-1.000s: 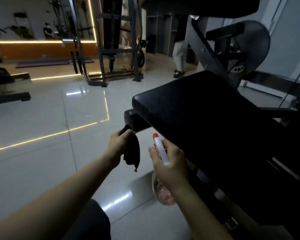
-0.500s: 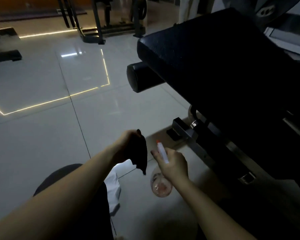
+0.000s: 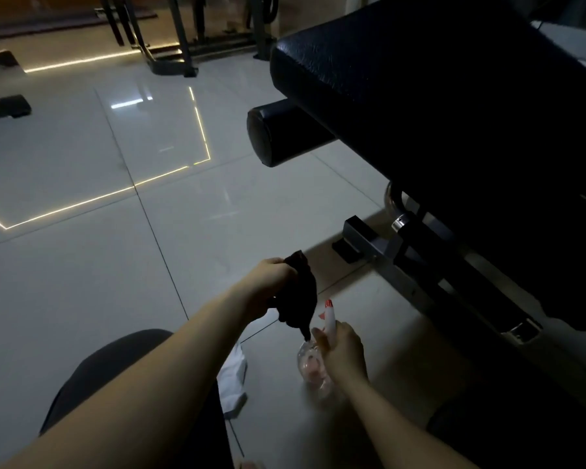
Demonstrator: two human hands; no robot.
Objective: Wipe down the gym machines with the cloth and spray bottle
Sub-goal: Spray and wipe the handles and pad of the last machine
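Black cloth [image 3: 301,296] hangs bunched from our left hand [image 3: 271,282], the fingers curled tight round its upper end. Its lowest tip dangles just beside the spray bottle [image 3: 313,367]. Our right hand [image 3: 342,350] grips that clear bottle by the neck, fingers [image 3: 318,336] wrapped below the white-and-red nozzle, which sticks up past them. Both hands are low over the pale floor tiles [image 3: 149,265], near the machine's metal frame [image 3: 379,252], and its dark padded seat [image 3: 437,96] rises up to the right.
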